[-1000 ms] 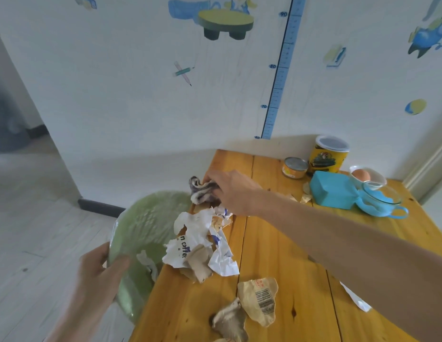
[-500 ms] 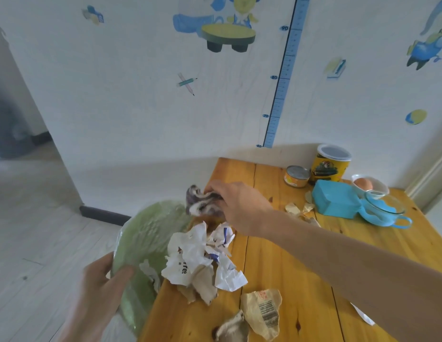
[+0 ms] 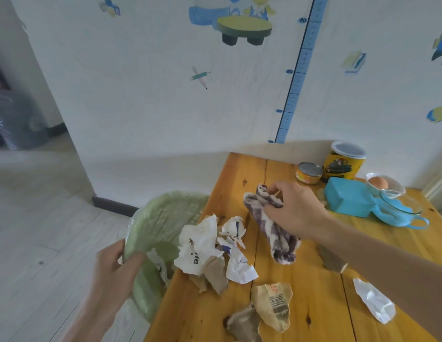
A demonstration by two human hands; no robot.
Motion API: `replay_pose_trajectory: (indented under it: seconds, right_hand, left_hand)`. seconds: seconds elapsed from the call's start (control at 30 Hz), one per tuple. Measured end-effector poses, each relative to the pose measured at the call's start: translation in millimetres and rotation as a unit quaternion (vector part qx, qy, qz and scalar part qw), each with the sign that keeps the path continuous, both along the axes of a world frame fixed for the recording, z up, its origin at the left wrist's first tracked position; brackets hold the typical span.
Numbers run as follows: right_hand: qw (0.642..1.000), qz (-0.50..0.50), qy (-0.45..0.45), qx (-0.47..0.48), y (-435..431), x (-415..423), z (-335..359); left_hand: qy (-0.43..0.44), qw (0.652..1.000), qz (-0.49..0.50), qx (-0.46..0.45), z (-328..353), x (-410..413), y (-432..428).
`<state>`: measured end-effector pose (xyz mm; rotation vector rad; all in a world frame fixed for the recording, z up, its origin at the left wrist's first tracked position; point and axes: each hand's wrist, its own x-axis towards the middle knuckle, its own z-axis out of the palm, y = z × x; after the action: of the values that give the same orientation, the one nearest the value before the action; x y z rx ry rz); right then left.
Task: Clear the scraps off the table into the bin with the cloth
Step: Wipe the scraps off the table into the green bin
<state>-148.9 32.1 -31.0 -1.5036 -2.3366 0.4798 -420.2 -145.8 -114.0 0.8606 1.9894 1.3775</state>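
A pile of crumpled white and brown paper scraps [image 3: 210, 253] lies at the left edge of the wooden table [image 3: 298, 287], partly overhanging the bin. My right hand [image 3: 296, 211] is shut on a purple and white cloth [image 3: 276, 233] that hangs down onto the table just right of the pile. My left hand [image 3: 116, 270] grips the rim of the green-lined bin [image 3: 163, 218], held against the table's left edge. More scraps lie nearer me: a tan wrapper with a barcode [image 3: 274, 307], a brown crumpled piece [image 3: 244, 324], a white piece [image 3: 375, 299] and a brown one [image 3: 333, 260] under my forearm.
At the table's far right stand a yellow tin [image 3: 345, 161], a small flat can [image 3: 310, 172], a turquoise box [image 3: 348, 198], a white bowl with an egg [image 3: 382, 183] and a glass bowl on a blue dish [image 3: 400, 208]. The wall is right behind the table.
My right hand has lifted the cloth away from the pile and drawn it to the right, so the cloth now hangs loose. The left hand still holds the bin.
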Motion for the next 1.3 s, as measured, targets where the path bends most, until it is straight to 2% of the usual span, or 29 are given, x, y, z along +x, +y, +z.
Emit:
replay_pose_trajectory:
  seconds: [0.07,0.13,0.4,0.8,1.13,1.2,1.3]
  right_hand:
    - [0.999,-0.018,0.013,-0.031,-10,-2,-7]
    - [0.994,-0.028,0.065,-0.080,-20,-6,-14]
    - [0.955,-0.067,0.216,-0.191,-42,-36,-24]
    - [0.918,-0.063,0.304,-0.246,-45,-82,-21]
    - [0.906,-0.071,0.358,-0.216,-38,-31,14]
    - [0.926,-0.079,0.326,-0.175,-32,-14,20]
    - [0.972,-0.091,0.213,-0.038,-12,18,28]
  left_hand:
    - [-0.002,1.000,0.002,0.001,3,0,-3]
    - [-0.006,1.000,0.000,0.004,5,0,-5]
    - [-0.001,1.000,-0.001,0.015,11,3,-9]
    - [0.012,1.000,-0.003,0.019,14,5,-8]
    - [0.037,0.999,0.001,0.017,8,0,-7]
    - [0.046,0.999,0.002,0.018,7,0,-9]
    - [0.041,0.999,0.000,0.013,6,-1,-12]
